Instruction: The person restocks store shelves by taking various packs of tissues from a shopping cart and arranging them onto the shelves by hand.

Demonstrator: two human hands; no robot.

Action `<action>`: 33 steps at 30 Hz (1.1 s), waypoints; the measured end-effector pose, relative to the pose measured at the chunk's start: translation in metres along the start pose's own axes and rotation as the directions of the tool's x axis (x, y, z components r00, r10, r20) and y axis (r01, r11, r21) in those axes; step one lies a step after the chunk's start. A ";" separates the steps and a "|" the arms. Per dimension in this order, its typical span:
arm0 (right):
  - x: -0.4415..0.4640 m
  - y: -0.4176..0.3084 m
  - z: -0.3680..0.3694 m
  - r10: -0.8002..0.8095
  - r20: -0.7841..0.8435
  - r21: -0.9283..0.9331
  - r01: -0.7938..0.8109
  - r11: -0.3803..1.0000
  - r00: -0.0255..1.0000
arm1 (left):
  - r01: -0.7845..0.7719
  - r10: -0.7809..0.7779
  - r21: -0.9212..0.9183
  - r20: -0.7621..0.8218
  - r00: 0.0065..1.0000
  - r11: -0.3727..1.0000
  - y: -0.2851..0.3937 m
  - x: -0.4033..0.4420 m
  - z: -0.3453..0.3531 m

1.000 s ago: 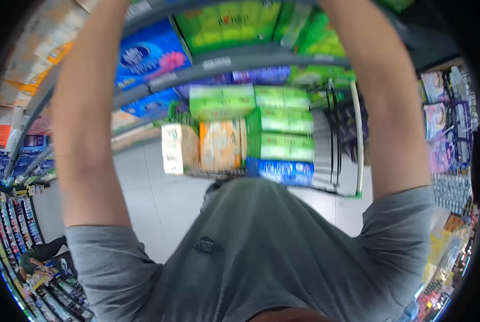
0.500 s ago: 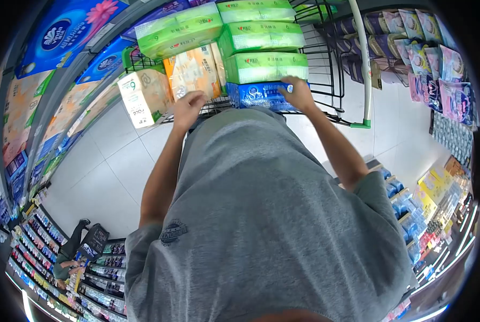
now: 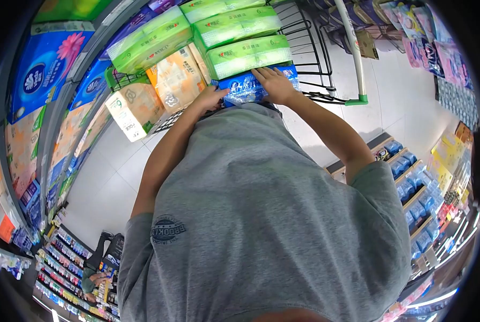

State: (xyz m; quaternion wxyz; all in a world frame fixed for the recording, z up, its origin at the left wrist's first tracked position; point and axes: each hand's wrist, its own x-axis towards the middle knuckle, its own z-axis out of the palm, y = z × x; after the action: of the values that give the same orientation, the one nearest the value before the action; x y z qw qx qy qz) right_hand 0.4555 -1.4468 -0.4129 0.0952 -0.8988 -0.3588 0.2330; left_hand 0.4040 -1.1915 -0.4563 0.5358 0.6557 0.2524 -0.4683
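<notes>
A blue tissue pack [image 3: 244, 89] lies at the near side of a wire shopping cart [image 3: 319, 53]. My right hand [image 3: 275, 85] rests on its right part, fingers spread over the top. At the pack's left end is my left hand [image 3: 212, 99], its fingertips touching the corner and its fingers drawn together. Green packs [image 3: 248, 55] are stacked just beyond the blue one. An orange pack [image 3: 175, 80] and a cream pack [image 3: 135, 110] sit to the left, with another green pack [image 3: 153, 43] behind them.
Shelves of tissue packs [image 3: 44, 70] run along the left. The cart handle [image 3: 352, 40] is at the right. Hanging bags [image 3: 419, 37] and a shelf of blue packets [image 3: 411, 188] stand further right. Another person [image 3: 92, 276] is at the lower left.
Both hands have come down from out of view, first over the cart's near edge, then onto the blue pack. The cart's contents appear shifted left in view.
</notes>
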 end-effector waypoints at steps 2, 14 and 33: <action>0.009 -0.005 -0.001 -0.009 0.071 -0.064 0.013 0.998 0.997 | 0.005 -0.004 0.048 -0.034 0.999 0.999 0.010 -0.008 0.006; 0.034 0.001 0.009 -0.031 0.104 -0.098 0.041 0.994 0.994 | -0.192 0.221 0.137 -0.240 0.945 0.972 -0.006 0.015 0.003; 0.003 -0.008 -0.225 0.096 -0.158 0.808 0.073 0.584 0.983 | -0.546 0.456 -0.401 -0.303 0.837 0.736 0.048 -0.093 -0.102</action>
State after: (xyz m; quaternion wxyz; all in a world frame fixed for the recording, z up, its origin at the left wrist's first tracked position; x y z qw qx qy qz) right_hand 0.5625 -1.4401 -0.2148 0.5258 -0.7761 -0.1969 0.2871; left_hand 0.4387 -1.0947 -0.3525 0.7592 0.5891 0.2204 -0.1672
